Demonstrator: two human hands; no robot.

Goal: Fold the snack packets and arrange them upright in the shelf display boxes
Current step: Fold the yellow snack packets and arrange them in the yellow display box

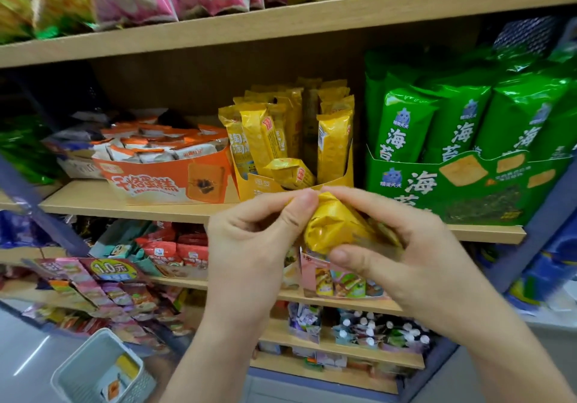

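Both hands hold one yellow snack packet (335, 227) in front of the middle shelf. My left hand (256, 240) pinches its upper left end between thumb and fingers. My right hand (402, 246) grips its right side, thumb pressed on the lower front. Directly behind stands the yellow display box (262, 185), with several yellow packets (259, 134) upright in it and one folded packet (293, 173) lying tilted at its front. Part of the held packet is hidden by my fingers.
An orange display box (162, 181) of white-and-orange packets sits left of the yellow box, a green seaweed box (462, 184) to its right. Wooden shelves above and below carry more snacks. A grey basket (93, 371) with a few packets stands at the lower left.
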